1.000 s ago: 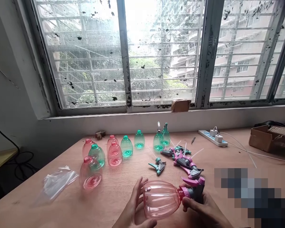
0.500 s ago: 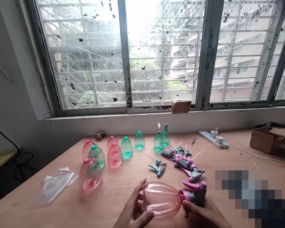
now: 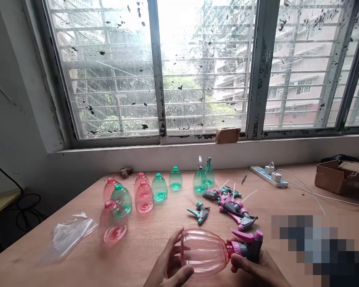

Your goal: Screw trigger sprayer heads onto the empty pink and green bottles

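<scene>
A clear pink spray bottle (image 3: pixel 205 250) lies sideways between my hands, its base to the left and its neck to the right. My left hand (image 3: pixel 174 264) is wrapped round the base end. My right hand (image 3: pixel 253 265) closes on the pink and grey trigger sprayer (image 3: pixel 247 245) at the bottle's neck, the thumb on the collar. The sprayer sits against the neck; how tightly cannot be told. Just beyond lie a loose teal sprayer head (image 3: pixel 200 212) and a pile of pink, grey and teal sprayer heads (image 3: pixel 233 205) with thin white tubes.
Several open pink bottles (image 3: pixel 113 229) and green bottles (image 3: pixel 160 188) stand at the left. Two green bottles with sprayers (image 3: pixel 200 181) stand near the wall. A plastic bag (image 3: pixel 73 235) lies at left, a power strip (image 3: pixel 269 176) and cardboard box (image 3: pixel 342 177) at right.
The sprayer has turned slightly at the neck and shifted a little to the right with my right hand. My left hand keeps its hold on the bottle.
</scene>
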`<state>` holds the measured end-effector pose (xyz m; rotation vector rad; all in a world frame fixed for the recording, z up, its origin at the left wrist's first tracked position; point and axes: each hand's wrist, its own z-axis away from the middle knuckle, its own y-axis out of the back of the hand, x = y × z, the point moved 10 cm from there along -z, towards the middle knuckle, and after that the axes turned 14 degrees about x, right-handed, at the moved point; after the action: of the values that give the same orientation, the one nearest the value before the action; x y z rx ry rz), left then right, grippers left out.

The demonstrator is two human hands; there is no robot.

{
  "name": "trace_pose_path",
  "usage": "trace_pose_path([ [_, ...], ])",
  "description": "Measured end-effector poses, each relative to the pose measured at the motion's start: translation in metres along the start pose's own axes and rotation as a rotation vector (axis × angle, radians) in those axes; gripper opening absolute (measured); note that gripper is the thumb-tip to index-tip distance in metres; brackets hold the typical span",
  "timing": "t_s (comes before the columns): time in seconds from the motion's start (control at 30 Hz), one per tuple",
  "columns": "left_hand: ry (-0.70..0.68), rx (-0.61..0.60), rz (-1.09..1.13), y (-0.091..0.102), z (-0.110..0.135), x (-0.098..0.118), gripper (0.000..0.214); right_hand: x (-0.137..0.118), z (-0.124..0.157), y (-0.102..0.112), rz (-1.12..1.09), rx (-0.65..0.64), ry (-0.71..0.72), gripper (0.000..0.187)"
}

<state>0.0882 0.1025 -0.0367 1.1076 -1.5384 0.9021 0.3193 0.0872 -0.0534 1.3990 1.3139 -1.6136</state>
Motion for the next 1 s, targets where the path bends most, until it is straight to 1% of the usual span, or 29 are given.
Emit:
trace_pose_path([
  [0.1,-0.142,-0.001,-0.037,-0.003,0.004,0.012,0.092,-0.001,0.000,-0.001,-0.014,-0.009,-0.007,0.050],
  [0.17,-0.201,0.005,-0.065,-0.004,0.007,0.018,0.096,0.001,-0.001,-0.001,-0.012,-0.014,-0.010,0.051],
  [0.23,-0.176,0.002,-0.063,-0.004,0.007,0.016,0.098,0.002,-0.001,0.000,-0.009,-0.013,-0.012,0.051],
  [0.4,0.009,0.002,-0.031,0.003,0.001,-0.004,0.087,0.000,-0.001,-0.001,-0.031,-0.028,-0.005,0.048],
  [0.47,0.019,-0.002,-0.048,0.006,-0.001,-0.011,0.086,-0.001,-0.001,-0.001,-0.040,-0.027,-0.006,0.046],
  [0.53,-0.054,-0.012,-0.063,0.006,-0.001,-0.010,0.087,-0.002,-0.001,0.000,-0.047,-0.017,-0.010,0.047],
  [0.63,-0.240,-0.044,-0.124,0.001,0.004,0.003,0.095,-0.003,0.000,0.001,-0.029,-0.005,-0.003,0.047],
  [0.67,-0.268,-0.057,-0.160,-0.002,0.007,0.007,0.097,-0.004,0.001,0.001,-0.014,-0.008,0.001,0.046],
  [0.7,-0.263,-0.063,-0.194,-0.003,0.008,0.009,0.098,-0.005,0.002,0.001,0.003,-0.013,0.006,0.044],
  [0.77,-0.151,-0.053,-0.235,-0.003,0.009,0.007,0.102,-0.005,0.003,0.002,0.036,-0.018,0.009,0.040],
  [0.8,-0.085,-0.042,-0.218,-0.002,0.010,0.007,0.103,-0.005,0.004,0.002,0.050,-0.020,0.008,0.038],
  [0.87,0.004,-0.034,-0.135,-0.003,0.011,0.010,0.096,-0.005,0.004,0.003,0.084,-0.023,0.016,0.034],
  [0.93,0.033,-0.021,-0.068,-0.004,0.010,0.014,0.084,-0.005,0.003,0.004,0.122,-0.032,0.028,0.034],
  [1.0,0.036,-0.012,-0.047,-0.004,0.010,0.013,0.078,-0.005,0.002,0.004,0.145,-0.041,0.028,0.036],
])
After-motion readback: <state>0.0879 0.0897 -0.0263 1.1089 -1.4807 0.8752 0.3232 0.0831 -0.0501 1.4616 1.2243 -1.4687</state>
